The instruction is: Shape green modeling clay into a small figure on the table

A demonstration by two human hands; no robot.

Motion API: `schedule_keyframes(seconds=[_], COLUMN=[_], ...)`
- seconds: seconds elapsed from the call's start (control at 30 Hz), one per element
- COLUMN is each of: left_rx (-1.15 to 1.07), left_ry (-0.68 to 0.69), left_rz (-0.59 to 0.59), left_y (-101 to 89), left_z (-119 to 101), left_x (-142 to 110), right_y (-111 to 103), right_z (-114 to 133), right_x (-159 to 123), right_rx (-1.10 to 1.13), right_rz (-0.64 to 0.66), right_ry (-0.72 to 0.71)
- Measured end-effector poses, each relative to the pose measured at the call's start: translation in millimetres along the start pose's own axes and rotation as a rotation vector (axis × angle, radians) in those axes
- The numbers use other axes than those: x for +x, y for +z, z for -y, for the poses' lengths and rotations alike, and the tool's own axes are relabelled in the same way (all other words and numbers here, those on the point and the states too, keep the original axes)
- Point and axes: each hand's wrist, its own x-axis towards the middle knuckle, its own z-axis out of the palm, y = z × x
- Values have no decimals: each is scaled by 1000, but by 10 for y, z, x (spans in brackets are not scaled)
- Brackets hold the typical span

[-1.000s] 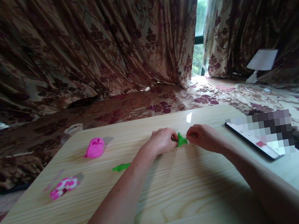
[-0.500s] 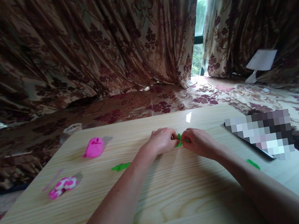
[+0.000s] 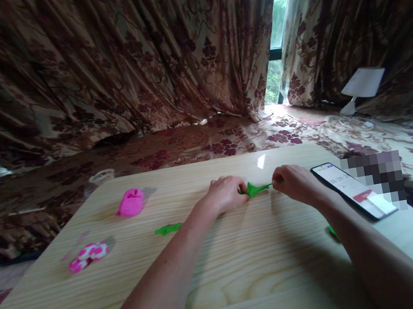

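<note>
A piece of soft green modelling clay (image 3: pixel 256 189) is stretched between my hands above the wooden table. My left hand (image 3: pixel 229 193) pinches its wider end, and the fingertips partly cover it. To the right, my right hand (image 3: pixel 294 182) has its fingers closed on the other end, where the clay thins to a narrow strand. Left of my left forearm lies a flat green clay piece (image 3: pixel 168 229). Another green bit (image 3: pixel 332 231) shows beside my right forearm, which partly hides it.
A pink lump (image 3: pixel 131 202) and a pink-and-white patterned piece (image 3: pixel 89 256) rest on the table's (image 3: pixel 228 282) left side. At right lies a phone (image 3: pixel 355 190) with its screen lit. Beyond stand a white lamp (image 3: pixel 364 83) and patterned curtains (image 3: pixel 157 52).
My right hand has moved right, away from my left hand, drawing the green clay out into a strand. My left hand has stayed nearly in place.
</note>
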Motion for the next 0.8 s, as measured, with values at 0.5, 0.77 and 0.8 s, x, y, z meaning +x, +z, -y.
schedule_keyframes(seconds=[0.5, 0.77, 0.8], left_rx=[-120, -263, -262], left_ry=[64, 34, 29], left_rz=[-176, -190, -186], left_y=[4, 16, 8], left_z=[125, 198, 205], left_x=[70, 129, 130], right_y=[134, 191, 206], right_z=[80, 63, 63], right_x=[53, 29, 28], right_rx=[628, 246, 242], right_rz=[103, -51, -40], right_ry=[-67, -115, -125])
